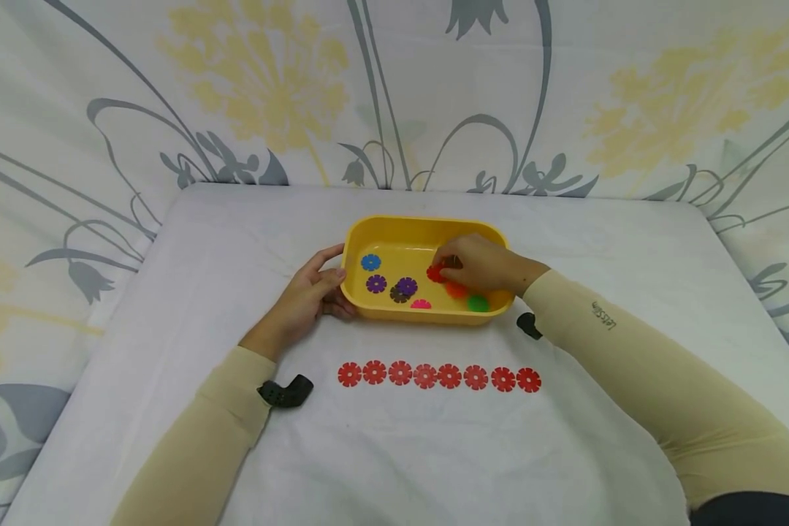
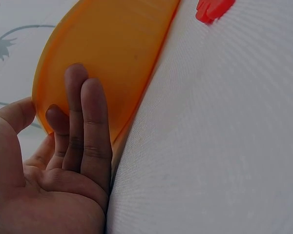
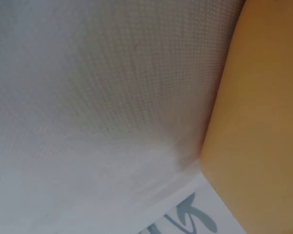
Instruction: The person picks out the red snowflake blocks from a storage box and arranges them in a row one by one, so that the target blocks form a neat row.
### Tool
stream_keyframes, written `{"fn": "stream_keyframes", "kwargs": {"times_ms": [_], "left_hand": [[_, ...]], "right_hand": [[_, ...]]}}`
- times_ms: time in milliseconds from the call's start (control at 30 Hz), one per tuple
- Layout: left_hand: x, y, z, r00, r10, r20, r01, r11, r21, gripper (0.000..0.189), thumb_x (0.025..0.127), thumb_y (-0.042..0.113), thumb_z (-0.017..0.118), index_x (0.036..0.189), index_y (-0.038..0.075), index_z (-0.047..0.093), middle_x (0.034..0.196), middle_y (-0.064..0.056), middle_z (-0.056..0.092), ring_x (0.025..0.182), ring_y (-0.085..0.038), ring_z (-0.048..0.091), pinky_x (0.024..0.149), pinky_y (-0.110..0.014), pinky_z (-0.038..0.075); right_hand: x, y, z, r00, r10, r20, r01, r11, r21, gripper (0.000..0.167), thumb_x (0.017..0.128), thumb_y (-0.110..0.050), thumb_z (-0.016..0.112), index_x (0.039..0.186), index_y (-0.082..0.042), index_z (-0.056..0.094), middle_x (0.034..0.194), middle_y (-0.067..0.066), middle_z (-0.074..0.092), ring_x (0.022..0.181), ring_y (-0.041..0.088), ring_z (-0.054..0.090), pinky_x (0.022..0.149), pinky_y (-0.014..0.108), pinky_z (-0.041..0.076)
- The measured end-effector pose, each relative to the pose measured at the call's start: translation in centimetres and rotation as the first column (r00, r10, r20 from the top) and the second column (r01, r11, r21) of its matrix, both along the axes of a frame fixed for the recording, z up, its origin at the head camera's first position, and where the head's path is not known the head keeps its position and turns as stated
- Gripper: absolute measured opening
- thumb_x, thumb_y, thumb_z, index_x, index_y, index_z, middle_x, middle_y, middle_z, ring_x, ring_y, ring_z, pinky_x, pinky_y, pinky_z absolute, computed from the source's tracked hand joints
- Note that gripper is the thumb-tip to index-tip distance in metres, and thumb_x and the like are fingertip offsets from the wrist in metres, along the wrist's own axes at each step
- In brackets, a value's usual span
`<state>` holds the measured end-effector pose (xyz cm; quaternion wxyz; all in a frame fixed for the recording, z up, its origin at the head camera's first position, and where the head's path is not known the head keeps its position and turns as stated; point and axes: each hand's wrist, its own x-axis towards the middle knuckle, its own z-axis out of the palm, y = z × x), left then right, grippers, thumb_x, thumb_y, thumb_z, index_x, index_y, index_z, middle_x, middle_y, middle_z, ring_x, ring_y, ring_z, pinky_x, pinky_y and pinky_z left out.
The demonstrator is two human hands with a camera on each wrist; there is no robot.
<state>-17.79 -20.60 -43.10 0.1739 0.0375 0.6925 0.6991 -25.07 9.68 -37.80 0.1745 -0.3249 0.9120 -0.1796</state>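
A yellow plastic tray (image 1: 394,232) stands on the white cloth, with loose flower-shaped plastic discs inside. My left hand (image 1: 310,296) rests on its left end. In the left wrist view, straight fingers (image 2: 94,117) lie against the outer wall and the thumb touches the rim. Inside the tray's right half, my right hand (image 1: 480,264) has its fingertips bent down and pinches a red disc (image 1: 435,273). That hand partly hides an orange disc (image 1: 456,291) and a dark one. The right wrist view shows only the tray's outer wall (image 3: 263,117) and cloth.
A row of several red discs (image 1: 424,376) lies on the cloth in front of the tray. Other discs in the tray include a blue one (image 1: 371,262), a purple one (image 1: 376,284), a pink one (image 1: 421,304) and a green one (image 1: 478,303). Behind hangs a flower-patterned fabric (image 1: 408,88).
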Motion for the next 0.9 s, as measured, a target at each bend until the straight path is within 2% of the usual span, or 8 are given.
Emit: {"fn": "stream_keyframes", "kwargs": {"times_ms": [167,300,567,733,900], "left_hand": [[0.1,0.0,0.0,1.000,-0.010,-0.003,0.010,1.000,-0.005,0.050,0.107,0.032,0.046,0.155,0.029,0.031,0.090,-0.005,0.071,0.075,-0.020,0.071,0.077,-0.034,0.063],[0.1,0.1,0.1,1.000,-0.008,0.003,0.008,1.000,-0.004,0.049,0.107,0.032,0.045,0.154,0.031,0.032,0.090,-0.005,0.071,0.076,-0.021,0.071,0.077,-0.035,0.063],[0.1,0.2,0.3,1.000,-0.003,0.009,0.003,1.000,-0.009,0.050,0.107,0.033,0.046,0.155,0.030,0.032,0.094,-0.006,0.071,0.075,-0.020,0.072,0.077,-0.035,0.063],[0.2,0.2,0.0,1.000,0.001,0.027,0.000,1.000,-0.031,0.050,0.107,0.034,0.045,0.155,0.032,0.031,0.094,-0.004,0.070,0.077,-0.021,0.072,0.078,-0.035,0.063],[0.3,0.2,0.3,1.000,0.004,0.014,-0.003,0.999,-0.048,0.051,0.107,0.037,0.045,0.155,0.034,0.030,0.097,-0.005,0.070,0.078,-0.021,0.072,0.080,-0.036,0.062]], "right_hand": [[0.8,0.1,0.8,0.998,0.034,-0.061,-0.037,0.999,-0.037,0.020,0.094,-0.018,0.070,0.112,-0.010,0.074,0.104,0.002,0.073,0.089,0.016,0.061,0.088,0.031,0.058],[2.0,1.0,1.8,0.994,0.020,-0.103,-0.030,0.995,-0.095,0.019,0.094,-0.015,0.070,0.111,-0.009,0.072,0.102,0.001,0.071,0.087,0.016,0.060,0.083,0.030,0.058],[5.9,5.1,3.5,0.980,-0.077,-0.181,0.042,0.981,-0.189,0.017,0.091,-0.012,0.073,0.107,-0.012,0.069,0.098,-0.002,0.072,0.085,0.012,0.061,0.077,0.026,0.057],[8.6,8.1,4.1,0.965,-0.132,-0.226,0.080,0.971,-0.224,0.023,0.086,-0.006,0.077,0.106,-0.013,0.067,0.097,-0.005,0.071,0.083,0.007,0.060,0.075,0.019,0.055],[10.8,10.8,4.1,0.945,-0.200,-0.259,0.128,0.954,-0.270,0.027,0.082,-0.002,0.080,0.101,-0.014,0.066,0.090,-0.009,0.070,0.079,0.003,0.062,0.073,0.014,0.055]]}}
